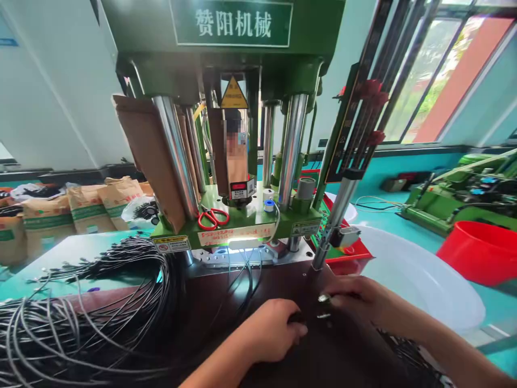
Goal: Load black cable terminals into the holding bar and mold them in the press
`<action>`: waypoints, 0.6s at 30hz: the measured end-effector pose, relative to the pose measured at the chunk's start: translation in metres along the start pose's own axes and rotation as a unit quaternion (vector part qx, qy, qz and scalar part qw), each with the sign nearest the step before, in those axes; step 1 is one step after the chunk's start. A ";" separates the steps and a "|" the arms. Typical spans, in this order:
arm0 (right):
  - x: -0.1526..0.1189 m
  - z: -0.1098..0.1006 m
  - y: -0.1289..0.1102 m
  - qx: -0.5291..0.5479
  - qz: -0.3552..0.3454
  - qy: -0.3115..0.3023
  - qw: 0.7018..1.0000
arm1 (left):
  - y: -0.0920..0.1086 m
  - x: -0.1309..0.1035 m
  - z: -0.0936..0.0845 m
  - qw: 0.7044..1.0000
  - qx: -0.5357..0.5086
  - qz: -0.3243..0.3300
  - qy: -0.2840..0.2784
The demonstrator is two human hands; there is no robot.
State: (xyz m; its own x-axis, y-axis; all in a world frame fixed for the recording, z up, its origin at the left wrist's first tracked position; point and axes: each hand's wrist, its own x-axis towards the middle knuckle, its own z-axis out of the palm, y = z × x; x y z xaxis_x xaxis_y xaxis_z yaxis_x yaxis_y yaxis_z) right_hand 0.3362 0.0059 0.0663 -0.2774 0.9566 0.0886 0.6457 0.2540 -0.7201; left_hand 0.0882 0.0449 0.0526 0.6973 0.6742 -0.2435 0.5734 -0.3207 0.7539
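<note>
I see right hand (361, 294) pinching small shiny piece (323, 298) above dark surface (288, 280); left hand (276, 330) half curled, contents I cannot tell. Light, steady pinch serves best.

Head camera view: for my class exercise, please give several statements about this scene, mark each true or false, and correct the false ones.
1. The red-handled scissors lie on the green machine. True.
2. The left hand touches the scissors. False: it is over the dark tabletop, apart from them.
3. The right hand has a small shiny piece at its fingers. True.
4. The large cable bundle lies right of both hands. False: it lies to their left.
</note>
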 end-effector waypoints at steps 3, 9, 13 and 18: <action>-0.003 0.011 0.010 0.035 0.018 -0.014 0.999 | 0.005 0.013 0.008 1.000 -0.012 -0.003 -0.011; -0.002 0.048 0.008 0.128 0.040 0.094 0.986 | 0.000 0.028 0.019 0.999 -0.044 -0.002 -0.009; 0.001 0.059 0.000 0.130 0.041 0.101 0.986 | -0.005 0.031 0.019 0.998 -0.064 -0.003 -0.018; 0.010 0.068 -0.003 0.129 0.007 0.063 0.990 | -0.002 0.032 0.017 0.998 -0.055 0.010 -0.005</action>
State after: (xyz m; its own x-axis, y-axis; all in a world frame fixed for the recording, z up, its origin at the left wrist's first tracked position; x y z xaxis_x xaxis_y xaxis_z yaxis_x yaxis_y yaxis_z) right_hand 0.2832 0.0054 0.0230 -0.1685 0.9743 0.1495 0.4411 0.2102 -0.8725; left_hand 0.1169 0.0559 0.0322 0.7125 0.6617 -0.2334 0.5090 -0.2584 0.8211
